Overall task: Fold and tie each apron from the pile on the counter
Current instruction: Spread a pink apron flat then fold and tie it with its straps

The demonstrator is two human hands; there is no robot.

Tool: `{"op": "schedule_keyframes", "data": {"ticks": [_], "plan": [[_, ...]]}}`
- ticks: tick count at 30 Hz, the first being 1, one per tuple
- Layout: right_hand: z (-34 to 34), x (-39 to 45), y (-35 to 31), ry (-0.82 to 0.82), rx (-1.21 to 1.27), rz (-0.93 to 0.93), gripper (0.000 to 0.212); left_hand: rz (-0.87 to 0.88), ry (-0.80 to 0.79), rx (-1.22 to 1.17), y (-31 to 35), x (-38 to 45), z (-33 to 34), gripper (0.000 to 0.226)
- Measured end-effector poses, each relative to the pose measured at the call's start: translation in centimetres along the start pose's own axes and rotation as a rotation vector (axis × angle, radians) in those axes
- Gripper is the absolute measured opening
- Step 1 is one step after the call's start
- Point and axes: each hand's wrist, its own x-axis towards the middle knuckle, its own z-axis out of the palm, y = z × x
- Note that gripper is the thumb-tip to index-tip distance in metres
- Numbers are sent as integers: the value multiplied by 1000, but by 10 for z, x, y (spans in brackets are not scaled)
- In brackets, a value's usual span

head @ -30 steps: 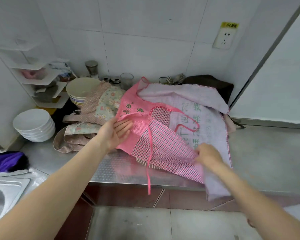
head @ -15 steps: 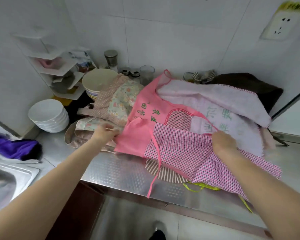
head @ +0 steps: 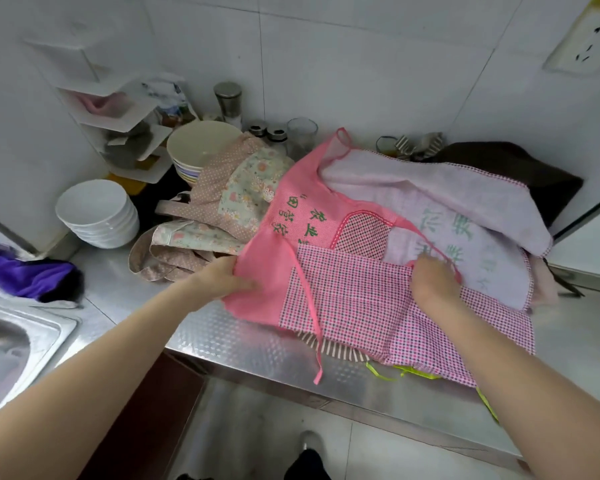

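A pink apron (head: 284,230) with green lettering and a checked pink panel (head: 354,299) lies partly folded on top of the pile on the steel counter (head: 229,341). My left hand (head: 222,278) grips its plain pink left edge. My right hand (head: 433,282) presses on the checked panel by a thin pink strap (head: 430,244), fingers closed on the cloth. One pink tie (head: 314,334) hangs over the counter's front edge. Beneath it lie a pale lilac apron (head: 465,209), a striped cloth (head: 333,348) and a yellow-green strap (head: 413,372). A floral apron (head: 229,202) sits crumpled to the left.
Stacked white bowls (head: 96,213) and cream bowls (head: 201,147) stand at the back left, by a corner shelf (head: 118,109), jars and a glass (head: 302,133). A sink (head: 11,344) and purple cloth (head: 25,271) are far left. A dark cloth (head: 520,168) lies at the back right.
The checked lower part has been folded up over the apron. My left hand moved from the floral apron's side to the pink edge; my right hand shifted up to the strap.
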Motion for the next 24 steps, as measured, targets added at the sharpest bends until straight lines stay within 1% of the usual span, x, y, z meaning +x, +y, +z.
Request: {"op": "schedule_keyframes", "data": {"ticks": [1,2,4,6,7,9,10,11,13,14,16,17,19,20,22,24], "plan": [[-2,-4,-10,25,65,-44,42,10,21,18,-1,2,4,30],[-5,-9,-22,35,154,-124,47,12,44,-28,-1,3,8,29],[-11,-20,-54,16,305,-376,51,-12,19,-198,3,3,14,25],[-14,-27,-86,-119,336,-563,56,-48,-62,-303,6,3,16,13],[-11,-28,-99,-217,333,-580,61,-60,-109,-329,7,2,17,8],[-4,-27,-116,-354,344,-485,73,-75,-177,-339,7,-4,12,9],[1,-26,-119,-380,358,-415,74,-82,-203,-329,4,-6,8,12],[7,-26,-121,-399,380,-366,68,-92,-217,-315,0,-6,5,17],[15,-22,-122,-403,468,-335,42,-111,-191,-281,-11,-8,1,24],[17,-20,-122,-361,522,-313,33,-116,-129,-268,-19,-7,0,26],[17,-10,-118,-221,561,-257,27,-109,37,-219,-35,0,-1,31],[15,-5,-116,-189,549,-242,25,-98,118,-176,-42,2,0,33],[9,-1,-113,-216,545,-242,21,-52,266,10,-51,6,3,36],[7,1,-113,-221,528,-262,21,-15,322,95,-53,8,6,33],[4,2,-118,-190,492,-304,26,70,363,224,-52,10,12,21],[4,3,-123,-166,504,-330,31,141,364,311,-50,12,14,20]]}}
